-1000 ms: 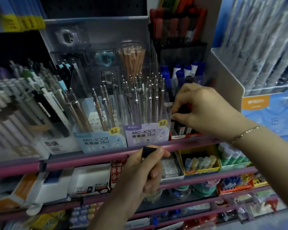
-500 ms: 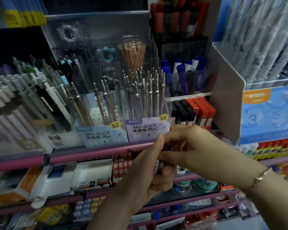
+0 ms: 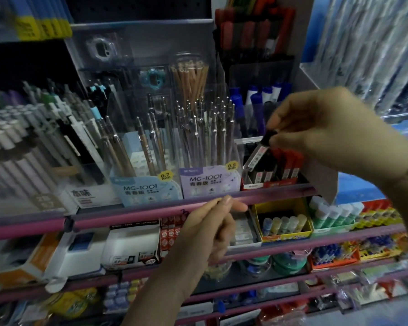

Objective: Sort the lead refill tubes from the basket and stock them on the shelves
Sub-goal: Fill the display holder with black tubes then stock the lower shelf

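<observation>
**Lead refill tube held over red tray, top shelf**

Shelves [image 3: 151, 209]: tiered display with pink-purple front rails, stocked with stationery. Top tier carries clear pen holders; lower tiers carry boxed goods, mostly too blurred to identify.

Blue pencil display [image 3: 146, 189]: clear holder of mechanical pencils, card front reads "MG-1001", yellow tag "0.7 mm". Chinese characters below, small.

Lilac pencil display [image 3: 210, 182]: just beside the blue one on its right, same "MG-1001" print, yellow tag "0.5 mm".

Yellow box [image 3: 282, 234]: second tier, below the red tray, holds capped pastel tubes standing upright.

Red tray [image 3: 269, 183]: top tier, just right of the lilac display. Holds upright refill tubes, black-capped ones to the left, red-capped ones to the right. Label on its front not legible.

Right hand [image 3: 327, 135]: raised above the red tray; thumb and fingertips pinch the black cap of one tube. Thin bracelet at the wrist.

Left hand [image 3: 212, 229]: in front of the top rail, fingers curled, thumb tip pressed to forefinger. Whether that grip contains anything cannot be told.

Lead refill tube [image 3: 259, 152]: tilted, black cap up, lower end over the black-capped row in the tray. White and red label on its side, print unreadable.
</observation>
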`<state>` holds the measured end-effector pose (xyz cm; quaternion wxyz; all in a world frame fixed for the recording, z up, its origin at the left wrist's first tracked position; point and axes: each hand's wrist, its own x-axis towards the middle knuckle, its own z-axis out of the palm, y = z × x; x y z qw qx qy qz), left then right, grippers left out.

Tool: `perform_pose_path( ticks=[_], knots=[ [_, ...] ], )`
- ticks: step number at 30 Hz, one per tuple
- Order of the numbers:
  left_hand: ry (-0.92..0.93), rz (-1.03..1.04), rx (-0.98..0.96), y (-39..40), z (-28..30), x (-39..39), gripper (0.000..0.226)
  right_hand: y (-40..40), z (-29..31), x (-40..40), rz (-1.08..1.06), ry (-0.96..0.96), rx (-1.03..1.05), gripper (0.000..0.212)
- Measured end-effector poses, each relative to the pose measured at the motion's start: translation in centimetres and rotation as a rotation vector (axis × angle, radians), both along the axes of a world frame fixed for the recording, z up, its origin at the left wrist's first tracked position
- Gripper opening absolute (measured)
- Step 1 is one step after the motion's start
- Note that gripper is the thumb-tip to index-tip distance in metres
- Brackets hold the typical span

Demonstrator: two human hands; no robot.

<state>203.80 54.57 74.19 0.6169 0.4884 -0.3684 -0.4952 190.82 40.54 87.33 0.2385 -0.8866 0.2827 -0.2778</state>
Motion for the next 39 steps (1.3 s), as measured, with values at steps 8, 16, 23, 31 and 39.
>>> perform_pose_path(
  ticks=[8,16,23,31,39],
  knots=[
    [0.240,-0.111,-0.001,0.1,-0.2,0.6,0.034,-0.6,-1.3,2.1,0.046,0.229,-0.281,0.013],
    [0.281,-0.121,0.018,0.2,-0.4,0.8,0.035,-0.3,-1.8,2.5,0.061,0.208,-0.324,0.013],
    [0.339,-0.168,-0.007,-0.2,-0.5,0.9,0.033,-0.3,-3.4,2.9,0.064,0.178,-0.341,0.011],
    [0.322,-0.210,-0.021,-0.7,-0.8,0.8,0.040,2.2,-4.4,1.9,-0.016,-0.061,-0.442,0.012],
    [0.286,-0.268,-0.052,-0.5,-0.4,0.7,0.029,4.8,-7.7,0.6,0.305,0.049,0.152,0.018]
  ],
)
